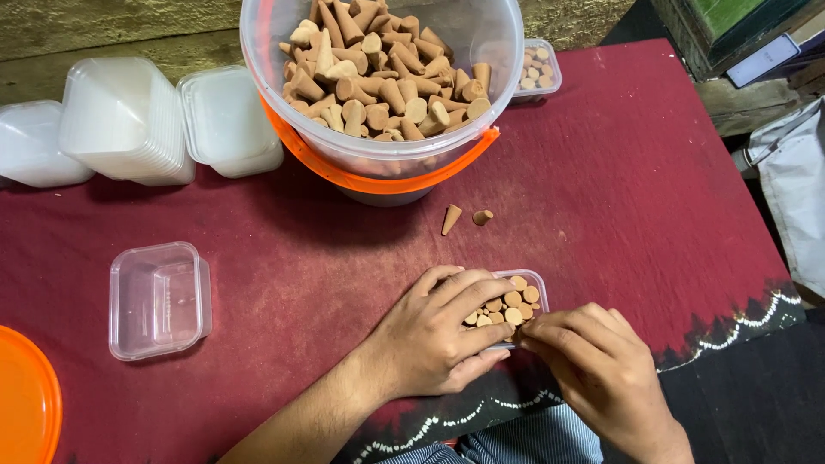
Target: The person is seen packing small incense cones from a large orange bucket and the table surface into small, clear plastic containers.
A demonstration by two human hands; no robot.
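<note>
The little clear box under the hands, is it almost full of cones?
Nearly. The small clear plastic box shows tan cones standing packed across its visible part, with the left hand and right hand on it. Another filled clear box sits behind the big clear bucket with orange handle. Left: that bucket is heaped with cones, two loose cones lie on the red cloth, and empty stacked containers wait.

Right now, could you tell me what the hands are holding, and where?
Both hands, left and right, grip the small clear plastic box of tan cones at its near edge.
</note>
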